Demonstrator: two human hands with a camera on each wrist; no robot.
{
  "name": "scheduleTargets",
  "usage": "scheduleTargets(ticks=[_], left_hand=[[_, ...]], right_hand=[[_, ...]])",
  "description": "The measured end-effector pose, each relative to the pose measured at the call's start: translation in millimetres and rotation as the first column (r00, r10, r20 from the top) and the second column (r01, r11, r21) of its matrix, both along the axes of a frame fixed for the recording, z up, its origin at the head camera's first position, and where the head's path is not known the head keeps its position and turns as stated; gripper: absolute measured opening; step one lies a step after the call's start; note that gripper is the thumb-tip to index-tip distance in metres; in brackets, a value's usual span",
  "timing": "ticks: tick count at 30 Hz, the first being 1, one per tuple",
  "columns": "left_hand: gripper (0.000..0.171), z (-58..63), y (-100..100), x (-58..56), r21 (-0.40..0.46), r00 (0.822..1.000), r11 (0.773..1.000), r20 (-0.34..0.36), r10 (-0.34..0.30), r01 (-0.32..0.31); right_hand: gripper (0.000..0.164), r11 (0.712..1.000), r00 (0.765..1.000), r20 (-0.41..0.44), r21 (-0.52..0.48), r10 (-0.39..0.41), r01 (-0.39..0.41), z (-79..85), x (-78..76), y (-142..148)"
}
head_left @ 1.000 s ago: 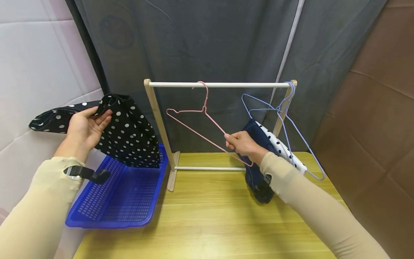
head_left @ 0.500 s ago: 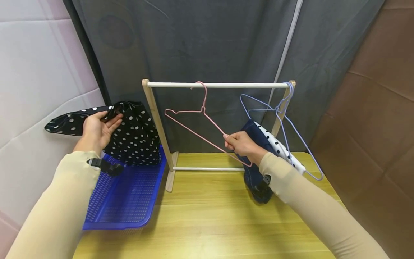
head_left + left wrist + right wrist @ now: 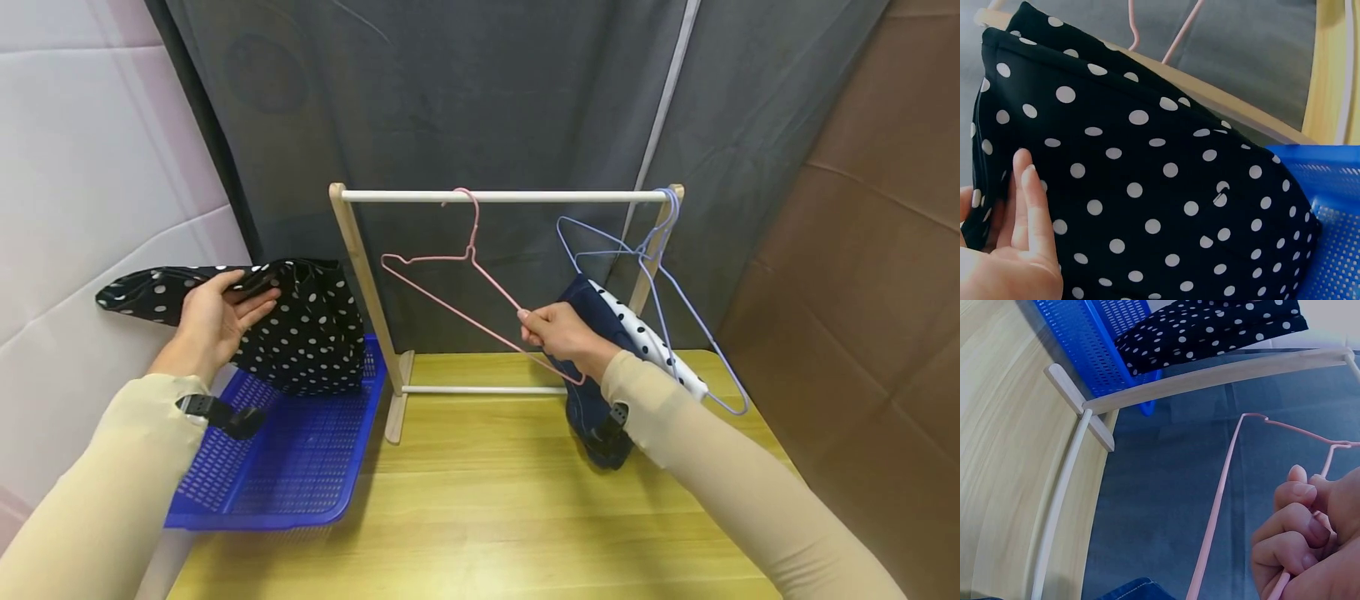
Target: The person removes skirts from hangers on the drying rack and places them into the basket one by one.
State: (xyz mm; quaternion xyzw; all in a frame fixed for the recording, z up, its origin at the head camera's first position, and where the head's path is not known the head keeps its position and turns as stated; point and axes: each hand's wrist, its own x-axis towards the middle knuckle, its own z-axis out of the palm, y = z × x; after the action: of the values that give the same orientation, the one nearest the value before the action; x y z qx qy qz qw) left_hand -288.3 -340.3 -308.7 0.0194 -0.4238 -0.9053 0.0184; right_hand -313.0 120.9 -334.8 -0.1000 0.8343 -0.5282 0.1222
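Note:
My left hand [image 3: 210, 321] holds a black garment with white polka dots [image 3: 307, 333] above the blue basket [image 3: 300, 475]; its exact kind is unclear from the folds. In the left wrist view, a fold of the garment [image 3: 1147, 175] lies between the thumb and fairly straight fingers. My right hand [image 3: 558, 333] grips the right arm of a pink hanger [image 3: 474, 250], whose hook rests over the rack's white rail [image 3: 562, 197]. The right wrist view shows curled fingers around the pink hanger [image 3: 1215, 512]. Nothing hangs on this hanger.
Blue hangers [image 3: 660, 287] hang at the rail's right end. Dark blue clothing [image 3: 592, 417] and a white piece with black dots [image 3: 637, 329] hang there, close behind my right forearm. The rack's wooden left post [image 3: 367, 292] stands beside the basket on the wooden table [image 3: 465, 500].
My left hand first moved right and down with the polka-dot garment, then a little left and lower. My right hand and the pink hanger have stayed nearly still.

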Motion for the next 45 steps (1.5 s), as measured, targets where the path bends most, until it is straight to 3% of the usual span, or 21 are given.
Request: scheduleTargets(ticks=[5,8,13,19,24,33,37,45], left_hand=[[0.013,-2.0,5.5,12.2,-0.045,0.993,0.992,0.001,0.117,-0.116],[0.02,-4.7,11.7,20.3,-0.107,0.982,0.977,0.003,0.186,-0.185],[0.022,-7.4,13.9,35.8,-0.178,0.972,0.957,0.026,0.235,-0.227],[0.019,-9.1,4.8,55.3,-0.247,0.975,0.954,0.101,0.2,-0.17],[0.016,-15.5,1.1,64.9,-0.264,0.977,0.96,0.159,0.143,-0.097],[0.013,-21.3,-3.0,69.1,-0.345,0.969,0.939,0.229,0.087,-0.003],[0.021,-27.1,-4.4,69.1,-0.374,0.962,0.927,0.263,0.067,0.037],[0.017,-42.5,-6.1,67.9,-0.457,0.942,0.885,0.328,0.071,0.093]], right_hand=[[0.045,1.0,1.0,-0.011,0.008,0.001,0.0,0.0,0.3,1.3],[0.045,1.0,1.0,-0.013,0.004,0.001,-0.001,-1.5,0.5,1.6],[0.044,1.0,1.0,-0.01,-0.012,0.001,-0.002,-1.3,1.8,0.9],[0.044,1.0,1.0,-0.01,-0.008,-0.002,0.002,0.3,2.8,-0.4],[0.044,1.0,1.0,0.01,-0.013,-0.006,0.006,0.1,2.9,-1.4],[0.044,1.0,1.0,0.016,-0.019,-0.001,0.001,-0.1,3.5,-2.0],[0.044,1.0,1.0,0.008,-0.021,0.001,-0.001,-0.9,3.3,-0.9],[0.044,1.0,1.0,0.002,-0.013,0.0,0.0,-1.1,2.8,-0.7]])
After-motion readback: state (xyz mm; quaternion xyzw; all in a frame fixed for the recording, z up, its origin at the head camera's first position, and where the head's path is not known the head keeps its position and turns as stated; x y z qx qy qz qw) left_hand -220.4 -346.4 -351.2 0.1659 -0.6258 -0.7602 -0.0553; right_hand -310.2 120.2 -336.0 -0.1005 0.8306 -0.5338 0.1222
